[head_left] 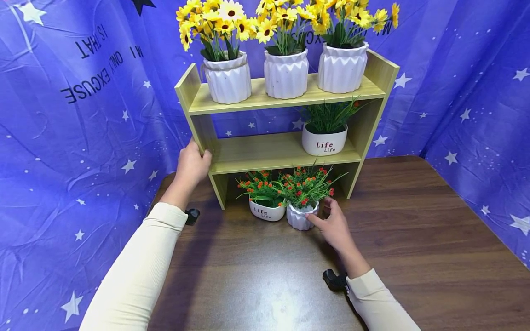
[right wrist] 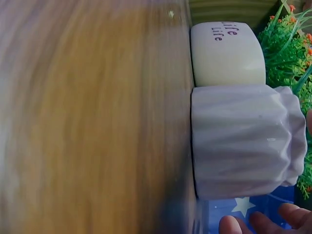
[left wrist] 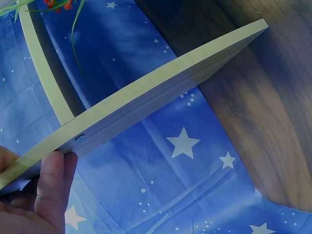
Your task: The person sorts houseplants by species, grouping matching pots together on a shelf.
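While the ribbed white pot (head_left: 301,218) with its red-flowered sprigs stands on the wooden table (head_left: 414,230) just in front of the shelf's lowest bay, the right hand (head_left: 333,224) is at its right side, thumb touching the rim and fingers reaching round the far side; the fingers look only loosely curved, and whether they have truly closed on the pot cannot be told from the head view, while the right wrist view shows just fingertips (right wrist: 258,224) beside the pot's wall; touching its left side is a rounder "Life" pot (head_left: 267,210), also with red blooms; the left hand (head_left: 191,165) grips the shelf's (head_left: 281,151) left upright at the middle board, fingers (left wrist: 51,183) curled over the edge; the middle board carries one green "Life" pot (head_left: 324,140) at its right end, with bare board to its left; three sunflower pots (head_left: 285,73) fill the top. By the look of it, the step in hand is taking hold of the ribbed pot while the shelf is steadied; the next move calls for a firm close round the pot's body and a straight lift clear of its neighbour, keeping the sprigs from snagging the board above.
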